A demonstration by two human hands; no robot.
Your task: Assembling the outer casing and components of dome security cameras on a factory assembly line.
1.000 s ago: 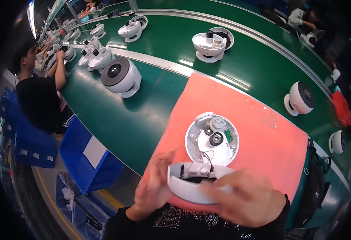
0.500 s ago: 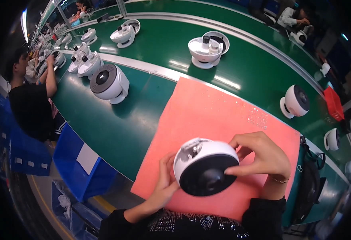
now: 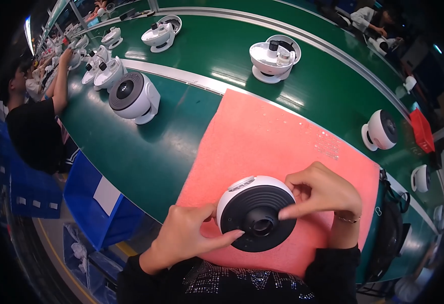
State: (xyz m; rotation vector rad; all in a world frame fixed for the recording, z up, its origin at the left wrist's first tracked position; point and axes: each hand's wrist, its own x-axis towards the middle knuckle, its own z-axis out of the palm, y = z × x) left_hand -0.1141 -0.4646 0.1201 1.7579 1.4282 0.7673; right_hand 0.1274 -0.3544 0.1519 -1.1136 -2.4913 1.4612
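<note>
Over the pink mat (image 3: pixel 262 137) I hold a round white device (image 3: pixel 269 181) with a ribbed black front disc (image 3: pixel 250 202). A raised, lens-like ring surrounds the dark opening in the lower part of this disc. My left hand (image 3: pixel 184 230) grips the left side, its thumb lying on the black face beside the ring. On the right side, my right hand (image 3: pixel 326 191) is closed around the rim, with its thumb against the disc near the opening. Fingers of both hands are partly hidden behind the housing. A slotted piece shows at the device's upper edge.
A finished-looking white device (image 3: pixel 136 99) stands left of the mat, near half-open ones (image 3: pixel 109 73). Another half-open unit (image 3: pixel 272 58) sits on the green belt (image 3: pixel 202 48). A black bag (image 3: pixel 391 238) lies right; a blue bin (image 3: pixel 93 202) and a co-worker (image 3: pixel 34 126) are left.
My left hand has come up, and its thumb now rests on the black disc. The device has turned, bringing the ribs and lens-like ring into clear view. Units on the belt have shifted slightly right.
</note>
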